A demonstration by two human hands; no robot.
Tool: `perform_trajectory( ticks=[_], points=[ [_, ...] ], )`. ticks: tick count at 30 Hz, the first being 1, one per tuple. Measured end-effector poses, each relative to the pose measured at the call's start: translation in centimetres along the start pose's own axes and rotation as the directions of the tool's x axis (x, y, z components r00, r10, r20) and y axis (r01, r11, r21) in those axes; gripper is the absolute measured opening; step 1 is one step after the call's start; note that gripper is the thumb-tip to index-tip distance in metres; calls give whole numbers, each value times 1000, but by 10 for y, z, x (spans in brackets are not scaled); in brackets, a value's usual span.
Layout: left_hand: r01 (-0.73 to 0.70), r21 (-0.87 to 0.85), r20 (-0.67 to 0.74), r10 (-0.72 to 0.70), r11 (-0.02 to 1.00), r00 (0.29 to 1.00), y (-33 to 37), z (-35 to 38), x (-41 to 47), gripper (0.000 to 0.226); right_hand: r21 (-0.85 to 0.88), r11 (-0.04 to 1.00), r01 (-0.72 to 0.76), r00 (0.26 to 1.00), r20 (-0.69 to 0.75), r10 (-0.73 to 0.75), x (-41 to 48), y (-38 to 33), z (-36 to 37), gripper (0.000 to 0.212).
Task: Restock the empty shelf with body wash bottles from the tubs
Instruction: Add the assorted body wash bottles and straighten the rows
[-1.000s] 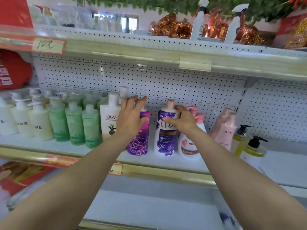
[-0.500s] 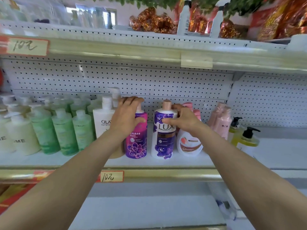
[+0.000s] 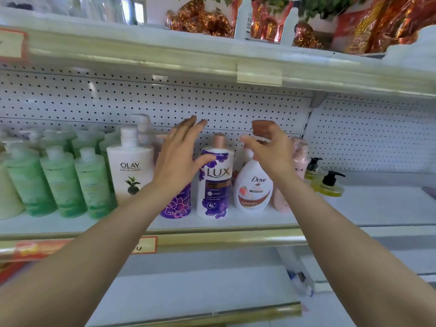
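Body wash bottles stand in a row on the white shelf [image 3: 247, 221]. A purple floral bottle [image 3: 175, 206] is mostly hidden behind my left hand [image 3: 181, 156], which hovers in front of it with fingers spread and holds nothing. To its right stands a white and purple Lux bottle [image 3: 215, 182]. A white Dove bottle [image 3: 253, 190] stands beside it. My right hand [image 3: 271, 149] is lifted above the Dove bottle with loosely bent fingers, holding nothing. No tubs are in view.
A white Olay pump bottle [image 3: 131, 166] and several green bottles [image 3: 59, 182] fill the shelf's left side. Pink bottles [image 3: 299, 159] and yellow pump bottles [image 3: 330, 185] stand at the right, with bare shelf beyond. An upper shelf [image 3: 165, 55] overhangs closely.
Both hands have let go of the bottles and lifted off them: the left off the purple floral bottle, the right off the Lux bottle, which now stands free.
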State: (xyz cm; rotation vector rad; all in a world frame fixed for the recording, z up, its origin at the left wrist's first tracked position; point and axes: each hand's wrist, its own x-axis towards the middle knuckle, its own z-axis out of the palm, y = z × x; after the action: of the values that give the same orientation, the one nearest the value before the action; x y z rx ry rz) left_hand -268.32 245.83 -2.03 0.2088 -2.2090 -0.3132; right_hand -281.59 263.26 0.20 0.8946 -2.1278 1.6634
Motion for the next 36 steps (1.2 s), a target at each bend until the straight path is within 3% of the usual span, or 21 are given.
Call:
perform_trajectory(
  ticks=[3,7,9,12,16,21,28,36],
  points=[
    [119,-161,98,-104,980,990,18,14,1,86,-104,992,-75,992,96,85,4,19,-15,67],
    [351,-239,169,-318,905,933,27,40,-5,97,-271,946,-176,922,290,254,-3,65,-23,51],
    [394,-232,172,-362,889,916,29,47,-9,92,-261,950,-174,907,333,257,0,85,-25,61],
    [384,-223,136,-361,896,923,32,53,-12,73,-161,970,-181,904,362,228,5,96,-25,49],
    [398,-203,97,-386,894,917,37,55,-11,61,-88,972,-220,899,370,237,3,102,-24,54],
    [431,-189,97,-420,883,903,37,53,-9,60,-82,980,-179,879,435,197,9,102,-28,36],
    [432,-186,91,-423,882,902,41,54,-9,59,9,979,-205,847,502,173,5,100,-33,46],
    [421,-198,93,-411,885,907,42,52,-12,58,26,981,-195,827,542,150,4,97,-38,37]
  ],
)
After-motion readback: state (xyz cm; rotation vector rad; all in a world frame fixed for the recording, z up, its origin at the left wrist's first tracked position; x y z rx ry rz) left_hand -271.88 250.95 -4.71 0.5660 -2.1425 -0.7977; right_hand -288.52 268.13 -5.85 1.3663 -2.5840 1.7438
